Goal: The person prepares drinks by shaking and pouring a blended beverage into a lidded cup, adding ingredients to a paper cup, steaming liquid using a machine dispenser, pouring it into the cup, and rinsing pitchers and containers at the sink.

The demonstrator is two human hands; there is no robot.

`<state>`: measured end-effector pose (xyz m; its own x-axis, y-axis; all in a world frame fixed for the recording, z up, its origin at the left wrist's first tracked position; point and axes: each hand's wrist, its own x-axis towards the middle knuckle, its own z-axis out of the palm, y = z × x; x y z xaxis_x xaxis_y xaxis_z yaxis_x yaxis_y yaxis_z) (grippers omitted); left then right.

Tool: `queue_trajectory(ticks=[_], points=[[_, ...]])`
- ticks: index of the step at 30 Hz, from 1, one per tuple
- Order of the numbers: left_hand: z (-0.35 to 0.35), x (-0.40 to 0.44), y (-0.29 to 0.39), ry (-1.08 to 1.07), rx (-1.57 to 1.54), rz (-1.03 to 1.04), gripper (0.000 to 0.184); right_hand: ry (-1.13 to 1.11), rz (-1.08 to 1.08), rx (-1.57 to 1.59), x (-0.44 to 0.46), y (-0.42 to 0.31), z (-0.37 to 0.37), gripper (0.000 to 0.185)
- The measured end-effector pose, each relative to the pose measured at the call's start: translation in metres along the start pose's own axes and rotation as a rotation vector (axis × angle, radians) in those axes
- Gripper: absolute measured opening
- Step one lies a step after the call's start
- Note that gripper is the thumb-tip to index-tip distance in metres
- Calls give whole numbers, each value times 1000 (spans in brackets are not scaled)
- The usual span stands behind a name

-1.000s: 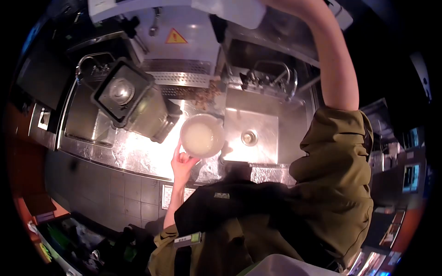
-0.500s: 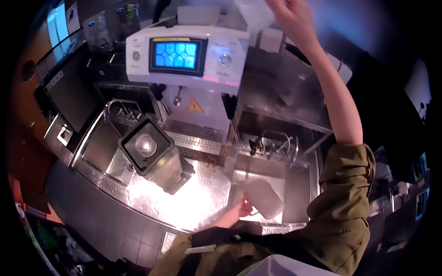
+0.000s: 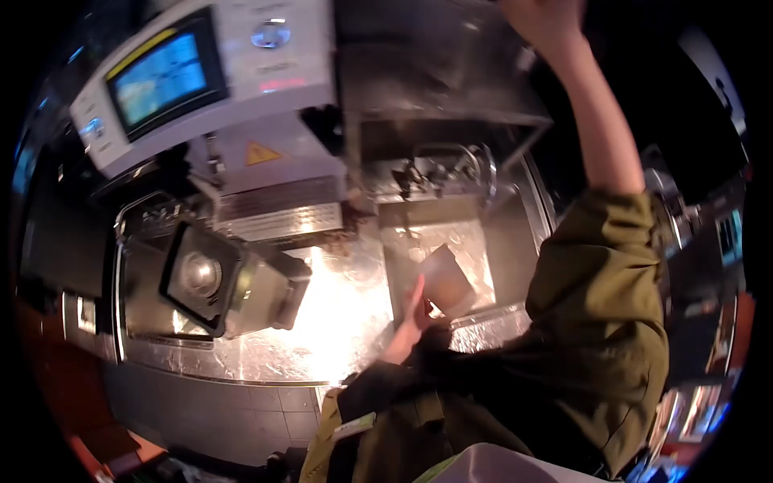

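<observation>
Over the right sink, my left hand is closed on a pale cup-like container, which is tilted over the basin. My right arm reaches up to the top edge of the view. Its hand is partly cut off by the frame, and its fingers are hidden. To the left, a square blender jar with a dark rim and a clear round lid part leans on its side on the wet steel counter.
A white machine with a lit touch screen stands behind the counter, above a perforated drip tray. Taps rise behind the right sink. A steel shelf hangs above it.
My left hand has carried the container from the counter to the right sink and tipped it. A white item near my right hand has left view. The camera view has swung.
</observation>
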<state>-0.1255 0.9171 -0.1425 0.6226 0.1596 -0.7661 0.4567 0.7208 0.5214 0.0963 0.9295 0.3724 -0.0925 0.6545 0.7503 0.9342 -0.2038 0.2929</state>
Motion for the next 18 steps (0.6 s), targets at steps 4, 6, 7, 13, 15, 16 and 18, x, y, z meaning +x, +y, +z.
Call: queue_trajectory(ticks=[4, 6, 7, 13, 15, 16, 18], points=[[29, 18, -7, -52, 481, 497, 71, 712, 826, -27, -291, 30, 6, 11], [36, 35, -13, -82, 552, 614, 70, 321, 1291, -112, -399, 20, 46, 15], [44, 35, -10, -98, 576, 633, 69, 15, 1300, -44, -467, 26, 88, 27], [96, 49, -10, -92, 652, 918, 69, -591, 1239, 201, -492, 6, 172, 66], [119, 24, 4, -49, 757, 696, 65, -611, 1089, 255, -506, 17, 168, 60], [125, 29, 0, -64, 663, 724, 66, -607, 1023, 303, -509, 26, 161, 57], [134, 35, -12, -96, 467, 770, 66, -485, 930, 336, -508, 30, 147, 43]])
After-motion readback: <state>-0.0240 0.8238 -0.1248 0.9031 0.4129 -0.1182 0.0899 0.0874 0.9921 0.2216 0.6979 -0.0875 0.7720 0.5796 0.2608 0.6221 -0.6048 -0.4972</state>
